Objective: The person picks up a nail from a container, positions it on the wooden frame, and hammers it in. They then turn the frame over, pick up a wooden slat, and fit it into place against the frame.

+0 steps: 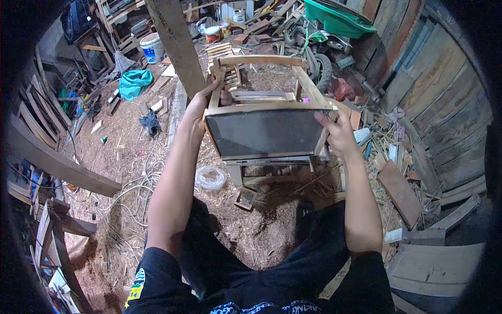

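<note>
I hold a small wooden chair frame [264, 131] up in front of me, its dark seat panel facing me and its legs pointing away. My left hand [201, 104] grips the frame's left side near the top corner. My right hand [337, 133] grips the right side, fingers wrapped over the edge. Both arms reach forward from below.
The floor is sawdust strewn with wood offcuts [400, 191], white cables [133, 188] and a clear plastic bag [210, 178]. A thick wooden post [178, 44] stands ahead. A white bucket [152, 48], teal cloth [135, 82], motorbike wheel [320, 68] and plank wall [444, 99] surround the spot.
</note>
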A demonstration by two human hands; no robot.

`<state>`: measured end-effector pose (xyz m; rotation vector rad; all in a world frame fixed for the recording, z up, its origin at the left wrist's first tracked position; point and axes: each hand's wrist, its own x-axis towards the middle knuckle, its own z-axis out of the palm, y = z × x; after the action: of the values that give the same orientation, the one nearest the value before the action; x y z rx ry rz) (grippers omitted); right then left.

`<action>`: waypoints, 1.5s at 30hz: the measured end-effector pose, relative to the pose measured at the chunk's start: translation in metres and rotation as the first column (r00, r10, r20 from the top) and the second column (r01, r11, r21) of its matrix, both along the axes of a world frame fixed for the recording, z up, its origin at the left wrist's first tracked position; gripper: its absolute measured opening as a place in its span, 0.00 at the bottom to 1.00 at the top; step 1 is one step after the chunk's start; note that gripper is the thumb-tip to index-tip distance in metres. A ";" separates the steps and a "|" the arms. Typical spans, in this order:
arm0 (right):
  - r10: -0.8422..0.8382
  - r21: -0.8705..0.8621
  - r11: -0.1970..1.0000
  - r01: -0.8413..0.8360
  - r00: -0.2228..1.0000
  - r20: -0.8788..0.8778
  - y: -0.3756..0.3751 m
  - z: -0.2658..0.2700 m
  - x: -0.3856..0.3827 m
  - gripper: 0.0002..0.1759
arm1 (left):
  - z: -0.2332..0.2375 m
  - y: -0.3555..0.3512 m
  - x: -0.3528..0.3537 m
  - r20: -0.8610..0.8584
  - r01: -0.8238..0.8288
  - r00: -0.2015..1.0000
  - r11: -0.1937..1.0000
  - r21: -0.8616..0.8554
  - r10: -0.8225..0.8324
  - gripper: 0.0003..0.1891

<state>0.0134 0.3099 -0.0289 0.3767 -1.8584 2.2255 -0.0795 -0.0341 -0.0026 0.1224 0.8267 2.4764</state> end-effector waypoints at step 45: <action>0.133 -0.374 0.927 -0.035 0.962 0.239 -0.030 0.019 -0.027 0.34 | -0.015 0.008 0.016 -0.127 -0.426 0.895 0.737 -0.526 0.427 0.29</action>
<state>-0.0133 0.2804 -0.0104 0.1005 -1.5019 2.7250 -0.0636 -0.0261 -0.0176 -0.3117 1.6851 2.5201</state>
